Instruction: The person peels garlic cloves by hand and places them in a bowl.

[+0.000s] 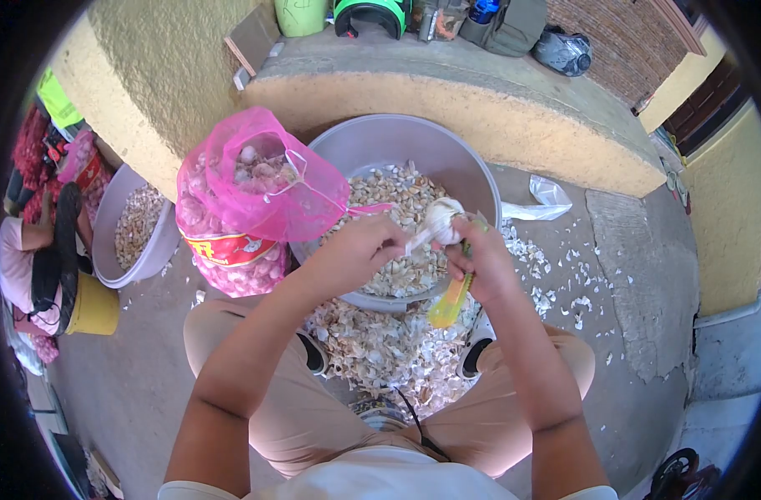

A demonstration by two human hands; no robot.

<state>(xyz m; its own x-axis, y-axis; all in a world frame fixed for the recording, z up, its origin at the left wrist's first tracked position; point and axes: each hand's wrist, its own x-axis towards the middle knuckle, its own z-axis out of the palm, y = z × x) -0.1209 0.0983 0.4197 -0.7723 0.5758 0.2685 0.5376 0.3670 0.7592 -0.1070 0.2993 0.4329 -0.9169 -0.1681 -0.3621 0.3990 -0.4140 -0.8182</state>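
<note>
My right hand [478, 260] is closed round a white garlic bulb [441, 220] and also holds a yellow-green cutter [452, 302], its lower end pointing down. Just left of the bulb, my left hand [360, 252] pinches a strip of pale skin at the bulb's side. Both hands are over the near part of a large grey basin [480, 158] that holds many loose garlic cloves [395, 188]. A pink mesh sack [230, 217] full of garlic bulbs leans at the basin's left, its top open.
Garlic peelings [389, 342] are heaped between my feet and scattered right of the basin, near a white plastic bag [540, 201]. Behind runs a concrete ledge [447, 96] with a helmet and bags. At far left, a person [35, 258] sits by another basin [157, 237].
</note>
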